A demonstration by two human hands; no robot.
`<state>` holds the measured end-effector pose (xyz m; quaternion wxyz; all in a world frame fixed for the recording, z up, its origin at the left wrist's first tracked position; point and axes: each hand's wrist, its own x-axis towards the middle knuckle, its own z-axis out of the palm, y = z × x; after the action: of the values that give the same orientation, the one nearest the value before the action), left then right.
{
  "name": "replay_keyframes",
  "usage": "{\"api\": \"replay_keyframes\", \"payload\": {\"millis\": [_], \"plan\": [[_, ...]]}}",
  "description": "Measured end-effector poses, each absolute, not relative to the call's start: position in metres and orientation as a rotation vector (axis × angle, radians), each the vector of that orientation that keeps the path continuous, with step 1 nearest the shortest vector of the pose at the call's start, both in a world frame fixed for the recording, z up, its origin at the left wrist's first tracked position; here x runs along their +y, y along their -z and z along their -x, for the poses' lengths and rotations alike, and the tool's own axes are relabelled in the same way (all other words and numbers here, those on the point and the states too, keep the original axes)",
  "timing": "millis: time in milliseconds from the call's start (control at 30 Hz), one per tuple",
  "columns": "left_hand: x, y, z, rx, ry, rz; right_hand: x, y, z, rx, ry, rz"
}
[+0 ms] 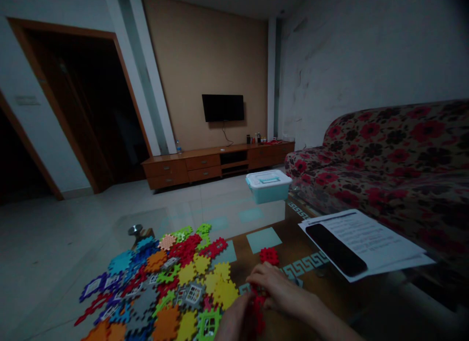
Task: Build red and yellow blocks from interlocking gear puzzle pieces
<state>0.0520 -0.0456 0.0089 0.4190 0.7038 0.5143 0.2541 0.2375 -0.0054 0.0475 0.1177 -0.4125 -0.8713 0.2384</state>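
Low in the head view, my right hand (pixel 276 288) curls its fingers round a red interlocking building piece (pixel 259 309) with toothed edges. My left hand (pixel 234 317) grips the same piece from the other side, and its fingers are partly hidden. Just beyond my hands a separate red window-shaped piece (pixel 269 255) lies on the glass table. To the left spreads a pile of interlocking pieces in many colours, with yellow pieces (pixel 225 293), an orange piece (pixel 166 323) and a green window piece (pixel 208 325) closest to my left hand.
On the glass coffee table (pixel 234 214), a teal storage box (pixel 269 187) with a white lid stands at the far end. Paper sheets (pixel 381 243) lie at the right under a black phone-like object (pixel 335 250). A floral sofa (pixel 388 150) runs along the right side.
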Motion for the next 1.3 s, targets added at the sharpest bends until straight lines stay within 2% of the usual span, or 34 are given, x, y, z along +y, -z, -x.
{"api": "replay_keyframes", "payload": {"millis": [167, 367, 533, 633, 767, 967, 1167, 1300], "plan": [[-0.050, -0.021, -0.061, 1.337, -0.560, -1.928, -0.014, -0.044, -0.240, -2.471, -0.645, 1.423], [-0.052, -0.035, -0.067, 1.551, -0.521, -1.873, -0.020, -0.046, -0.238, -2.503, -0.634, 1.430], [-0.062, -0.026, -0.064, 1.774, -0.185, -2.117, -0.019, -0.031, -0.246, -2.404, -0.637, 1.400], [-0.061, -0.012, -0.063, 1.688, -0.021, -2.217, -0.014, -0.020, -0.251, -2.365, -0.650, 1.439], [-0.056, -0.004, -0.065, 1.583, -0.007, -2.248, -0.006, -0.021, -0.257, -2.312, -0.739, 1.486], [-0.058, -0.014, -0.073, 1.894, -0.024, -2.045, 0.000, -0.045, -0.272, -2.227, -0.840, 1.527], [-0.054, -0.018, -0.057, 1.516, -0.080, -2.341, 0.007, -0.043, -0.289, -2.210, -0.871, 1.631], [-0.052, -0.015, -0.047, 1.354, -0.085, -2.339, 0.006, -0.037, -0.291, -2.297, -0.819, 1.575]]}}
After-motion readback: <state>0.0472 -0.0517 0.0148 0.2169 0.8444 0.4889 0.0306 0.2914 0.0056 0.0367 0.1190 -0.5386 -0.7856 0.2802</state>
